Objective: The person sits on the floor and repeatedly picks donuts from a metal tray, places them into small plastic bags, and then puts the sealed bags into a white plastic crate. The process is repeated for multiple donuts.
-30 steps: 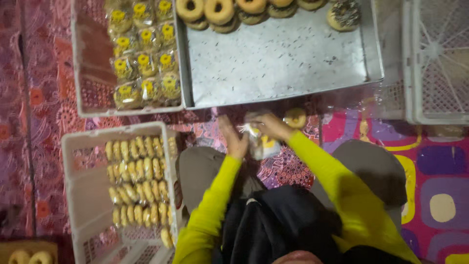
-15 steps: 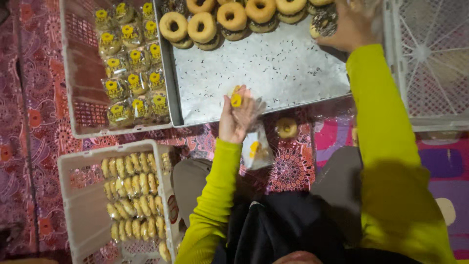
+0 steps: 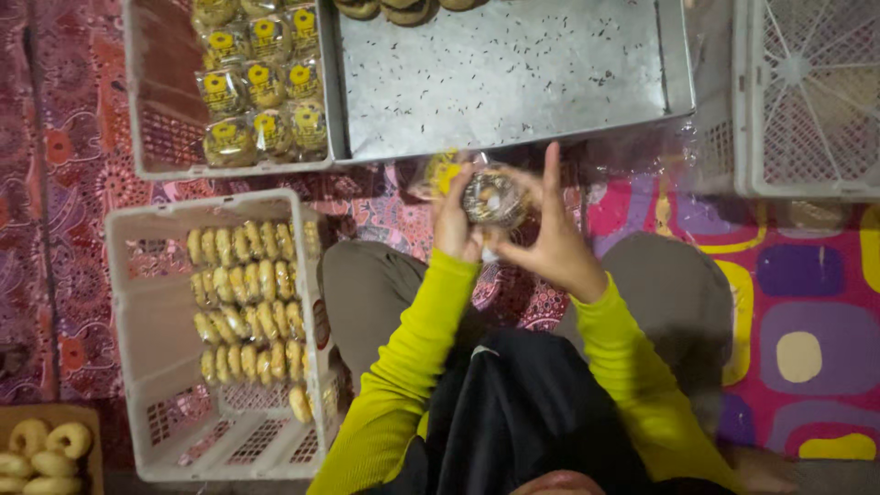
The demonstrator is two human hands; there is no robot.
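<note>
Obs.: doughnut [image 3: 493,197], sprinkle-topped, sits between both hands above your lap, just in front of the tray [image 3: 513,110] edge. A clear bag [image 3: 438,174] with a yellow mark shows at its left side, bunched near your left hand [image 3: 456,220].

Left hand: closed on the bag and the doughnut's left edge; how much of the grip is bag and how much doughnut, cannot tell (blur). Right hand [image 3: 559,243]: thumb and middle fingers pinch the doughnut's right edge, index finger sticks straight up, free.

Handling note: the topping looks easy to smear, so keep your pinch on the rim, not the top face. Hold the bag mouth wide with the left fingers and keep the doughnut level as it goes in; judgement only.

Pose: both forearms in yellow-green sleeves rise from the lap and converge, wrists close together, palms facing each other.

Around: crate [image 3: 229,92] of bagged doughnuts upper left, crate [image 3: 147,367] of plain ones at left.
</note>
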